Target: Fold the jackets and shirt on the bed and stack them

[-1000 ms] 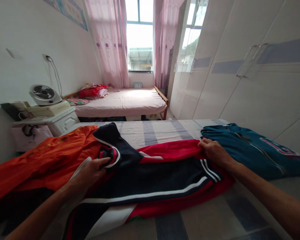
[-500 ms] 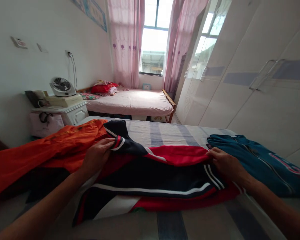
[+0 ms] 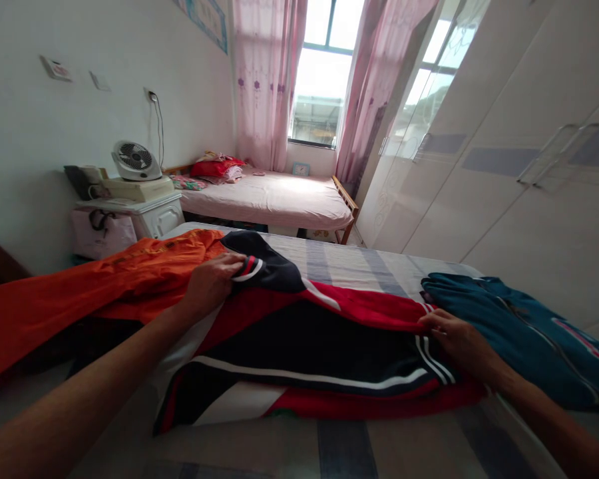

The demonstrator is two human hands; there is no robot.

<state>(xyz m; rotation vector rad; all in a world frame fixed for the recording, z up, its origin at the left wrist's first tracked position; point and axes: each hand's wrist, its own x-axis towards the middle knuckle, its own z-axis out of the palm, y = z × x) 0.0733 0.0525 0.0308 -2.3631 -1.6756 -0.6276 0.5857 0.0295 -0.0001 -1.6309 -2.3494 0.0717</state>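
Note:
A navy, red and white jacket [image 3: 319, 342] lies partly folded on the bed in front of me. With my left hand [image 3: 213, 283], closed, I grip its striped cuff at the upper left, where a dark sleeve bends over. My right hand [image 3: 452, 336] pinches the red fabric at the jacket's right end, near a pair of white stripes. An orange garment [image 3: 130, 269] spreads out to the left, touching the jacket's dark part. Beyond my right hand rests a folded teal zip-up top [image 3: 519, 332].
Beneath the clothes is a bed with a striped sheet [image 3: 347, 446]. Further back stand a second bed [image 3: 279, 199] with pink bedding, a white nightstand [image 3: 160, 216] and a small fan [image 3: 136, 161]. A white wardrobe [image 3: 509, 219] lines the right side.
The view has shifted slightly, moving the room rightward in the picture. Both hands keep hold of the jacket; the red fabric by my right hand now sits a little lower.

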